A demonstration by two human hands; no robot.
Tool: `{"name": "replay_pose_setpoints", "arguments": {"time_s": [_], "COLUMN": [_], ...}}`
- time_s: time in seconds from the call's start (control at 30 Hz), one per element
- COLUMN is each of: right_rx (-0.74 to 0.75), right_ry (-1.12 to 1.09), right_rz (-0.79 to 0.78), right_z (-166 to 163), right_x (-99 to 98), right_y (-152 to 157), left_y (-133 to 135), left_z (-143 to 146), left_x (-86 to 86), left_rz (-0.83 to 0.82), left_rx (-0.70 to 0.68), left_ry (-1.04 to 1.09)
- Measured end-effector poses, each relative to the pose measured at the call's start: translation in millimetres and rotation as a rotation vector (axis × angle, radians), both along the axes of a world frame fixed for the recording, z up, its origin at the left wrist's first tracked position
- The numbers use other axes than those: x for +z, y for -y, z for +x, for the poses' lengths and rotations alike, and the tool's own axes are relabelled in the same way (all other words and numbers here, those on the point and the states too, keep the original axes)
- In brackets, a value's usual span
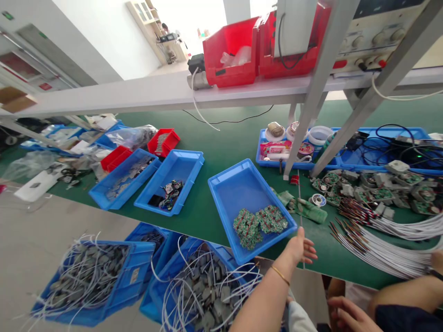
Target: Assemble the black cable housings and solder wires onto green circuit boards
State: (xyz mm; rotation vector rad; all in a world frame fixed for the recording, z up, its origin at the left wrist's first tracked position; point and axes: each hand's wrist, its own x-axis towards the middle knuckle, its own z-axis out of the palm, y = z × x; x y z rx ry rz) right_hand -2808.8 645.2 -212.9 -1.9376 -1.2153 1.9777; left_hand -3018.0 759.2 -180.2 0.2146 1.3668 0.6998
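Observation:
My left hand (302, 247), with a gold bracelet on its wrist, reaches over the table's front edge. Its fingers are spread and nothing shows in them. Beside it, close to the thumb, is the right corner of a blue tray (231, 186); whether they touch I cannot tell. Bunched green circuit boards (246, 229) lie at the tray's near end. At the bottom right, my right hand (351, 316) is partly cut off by the frame, its fingers loosely bent and apart, apparently holding nothing. Pale cloth (300, 318) shows beside my left forearm.
White cables (377, 249) with brown ends and grey housings with boards (384, 191) cover the right side, near another person's forearm (408, 291). Solder spool (319, 199) and green cloth (311, 210) lie behind my left hand. Cable-filled blue crates (138, 276) stand below. A shelf (145, 92) spans overhead.

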Motion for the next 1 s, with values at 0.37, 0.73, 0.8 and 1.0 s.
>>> {"name": "replay_pose_setpoints", "arguments": {"time_s": [0.37,0.73,0.8,1.0], "right_rx": [0.395,0.774,0.782,0.793], "right_ry": [-0.068,0.186,0.265,0.341], "right_rz": [0.581,0.878,0.883,0.919], "right_z": [-89.1,-258.2,-269.6,-272.4], "right_x": [61.8,48.6,43.5,44.0], "right_y": [-93.3,-150.1,-151.6,-148.1], "left_y": [21.2,22.3,25.0,28.4], "left_z": [-293.5,-295.3,-295.4,-292.2], "left_x": [19.2,-73.2,-77.9,-83.4], "left_rz": [-0.045,-0.258,-0.243,-0.222], "left_rx": [0.503,0.502,0.489,0.477], "left_ry": [-1.286,-1.697,-1.722,-1.754]}}
